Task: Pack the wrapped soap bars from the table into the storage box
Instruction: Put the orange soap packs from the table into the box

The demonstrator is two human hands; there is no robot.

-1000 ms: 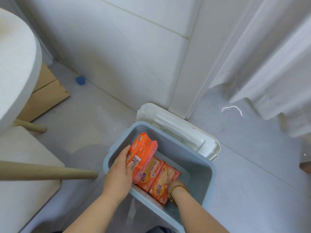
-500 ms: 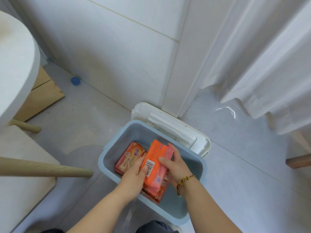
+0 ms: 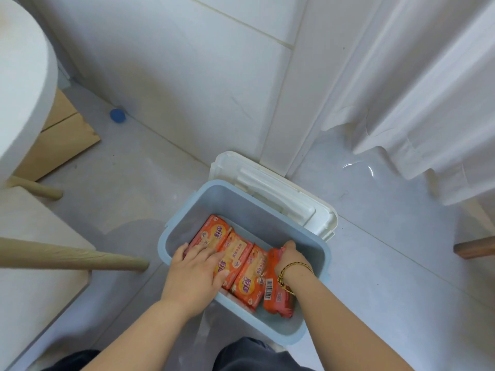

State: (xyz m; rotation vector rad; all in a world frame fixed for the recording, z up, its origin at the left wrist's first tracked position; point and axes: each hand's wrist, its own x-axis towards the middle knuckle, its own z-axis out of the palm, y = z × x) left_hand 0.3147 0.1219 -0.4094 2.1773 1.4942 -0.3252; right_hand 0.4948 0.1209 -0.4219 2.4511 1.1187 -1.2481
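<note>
1. The storage box (image 3: 249, 207) sits open on the floor, with its white lid (image 3: 281, 188) behind it.
2. Three soap bars (image 3: 233, 261) lie flat in a row on the box bottom. Their long axes run from me toward the far wall.
3. Left hand (image 3: 192, 274): fingers (image 3: 206, 250) straight, pressing down on the left bars and gripping nothing.
4. Right hand (image 3: 290, 259): fingers curled over the far end of the fourth soap bar (image 3: 276, 293). This bar stands on its long edge, parallel to the row and touching its right-most bar.
5. Judgement: bare box bottom lies just right of this bar, below my wrist. The right hand is nearer, so laying the bar flat rightward falls to it.
</note>
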